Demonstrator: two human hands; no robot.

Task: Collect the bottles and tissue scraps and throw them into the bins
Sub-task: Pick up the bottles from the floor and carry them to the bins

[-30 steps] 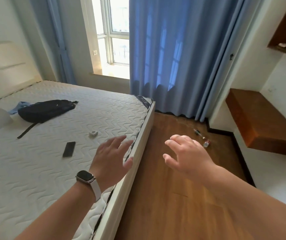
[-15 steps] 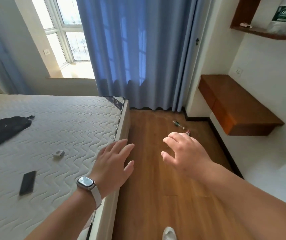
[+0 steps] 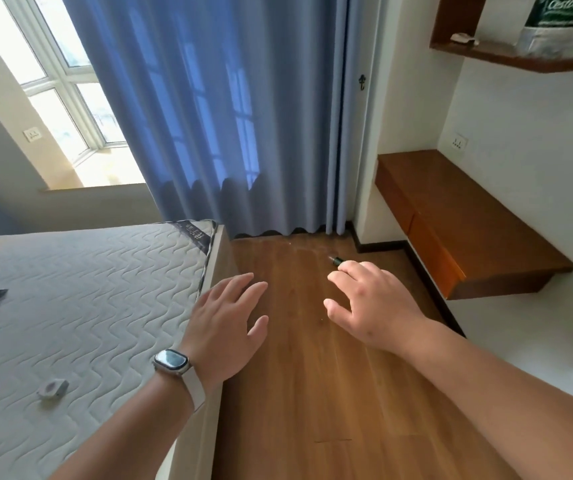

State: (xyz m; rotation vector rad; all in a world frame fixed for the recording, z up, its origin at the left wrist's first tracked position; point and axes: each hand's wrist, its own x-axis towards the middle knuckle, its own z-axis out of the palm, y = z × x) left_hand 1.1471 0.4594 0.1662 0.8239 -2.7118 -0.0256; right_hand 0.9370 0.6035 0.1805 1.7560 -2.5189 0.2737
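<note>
A small dark bottle [image 3: 337, 261] lies on the wooden floor [image 3: 298, 375] near the curtain, its near end hidden behind my right hand's fingers. My right hand [image 3: 371, 303] is stretched forward above the floor with fingers spread and relaxed, holding nothing. My left hand [image 3: 224, 320], with a watch on the wrist, hovers open over the bed's wooden edge [image 3: 219, 261], also holding nothing. No bin shows in this view.
The white quilted mattress [image 3: 80, 299] fills the left, with a small white object [image 3: 53, 388] and dark items on it. A blue curtain [image 3: 229, 116] hangs ahead. A floating wooden desk [image 3: 461, 223] juts from the right wall, with a shelf [image 3: 520, 60] above.
The view has swung right and closer to the curtain corner. The bottles on the floor, earlier visible beyond my right hand, are now mostly covered by it. Both hands stay open.
</note>
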